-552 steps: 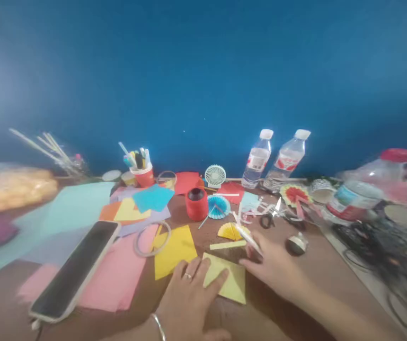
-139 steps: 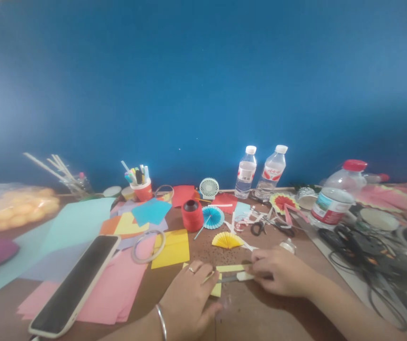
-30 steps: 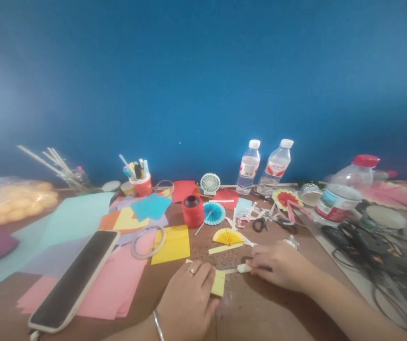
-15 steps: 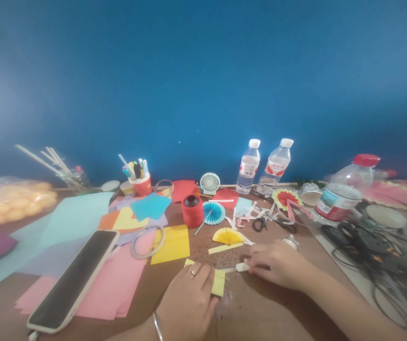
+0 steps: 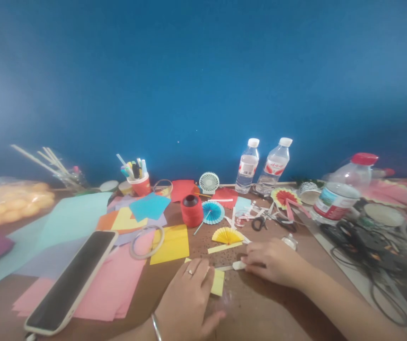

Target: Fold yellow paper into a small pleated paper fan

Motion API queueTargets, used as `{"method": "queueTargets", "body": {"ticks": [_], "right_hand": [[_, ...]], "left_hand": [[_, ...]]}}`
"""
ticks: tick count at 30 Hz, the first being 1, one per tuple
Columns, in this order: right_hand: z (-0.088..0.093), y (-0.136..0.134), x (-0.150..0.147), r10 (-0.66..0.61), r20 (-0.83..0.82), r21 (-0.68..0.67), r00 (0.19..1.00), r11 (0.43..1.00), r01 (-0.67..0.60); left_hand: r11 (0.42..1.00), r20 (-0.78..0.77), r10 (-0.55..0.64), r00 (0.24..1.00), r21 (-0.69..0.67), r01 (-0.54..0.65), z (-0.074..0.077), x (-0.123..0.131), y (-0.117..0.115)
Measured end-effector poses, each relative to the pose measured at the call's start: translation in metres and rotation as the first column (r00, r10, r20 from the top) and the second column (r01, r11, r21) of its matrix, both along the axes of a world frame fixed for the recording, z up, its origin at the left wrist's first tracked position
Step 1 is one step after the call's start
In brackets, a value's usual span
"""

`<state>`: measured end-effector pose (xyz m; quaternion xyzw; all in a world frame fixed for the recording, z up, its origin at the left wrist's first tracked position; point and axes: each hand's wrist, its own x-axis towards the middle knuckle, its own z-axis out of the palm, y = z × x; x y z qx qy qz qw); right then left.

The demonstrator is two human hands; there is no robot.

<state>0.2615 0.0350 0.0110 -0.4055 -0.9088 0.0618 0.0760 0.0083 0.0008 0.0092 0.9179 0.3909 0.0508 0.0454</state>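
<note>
My left hand (image 5: 188,298) lies flat on a folded yellow paper (image 5: 218,282) near the table's front edge, fingers stretched out, a ring on one finger and a bangle at the wrist. To its right my right hand (image 5: 274,261) is closed around a white utility knife (image 5: 238,266) whose tip points left at the paper's upper edge. Just beyond lie a loose yellow paper strip (image 5: 225,247) and a small yellow paper fan (image 5: 227,235).
A phone (image 5: 71,280) lies on pink sheets (image 5: 118,284) at the left, beside a tape ring (image 5: 146,241). Behind are a red thread spool (image 5: 191,210), a blue paper fan (image 5: 213,212), scissors (image 5: 260,222), a pen cup (image 5: 139,180) and two water bottles (image 5: 260,165). Tangled cables (image 5: 374,251) fill the right.
Over the last second both hands have stayed almost still; the knife hand has crept slightly left along the paper's edge. Much earlier the yellow paper was a larger sheet under my left hand.
</note>
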Motion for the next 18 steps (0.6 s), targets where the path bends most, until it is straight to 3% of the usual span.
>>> {"method": "queueTargets", "body": {"ticks": [8,14,18], "right_hand": [[-0.001,0.001,-0.002,0.003,-0.009,0.012,1.0,1.0,-0.003],[-0.002,0.002,0.002,0.008,-0.024,-0.037,1.0,0.999,-0.009],[-0.001,0.002,0.003,0.002,-0.027,-0.052,1.0,0.999,-0.004]], "left_hand": [[0.999,-0.011,0.013,1.0,-0.04,-0.014,-0.003,-0.001,-0.001],[0.994,-0.045,0.106,0.993,-0.006,-0.106,0.003,0.001,0.001],[0.996,-0.056,0.091,0.994,0.0,-0.091,0.007,0.002,0.003]]}}
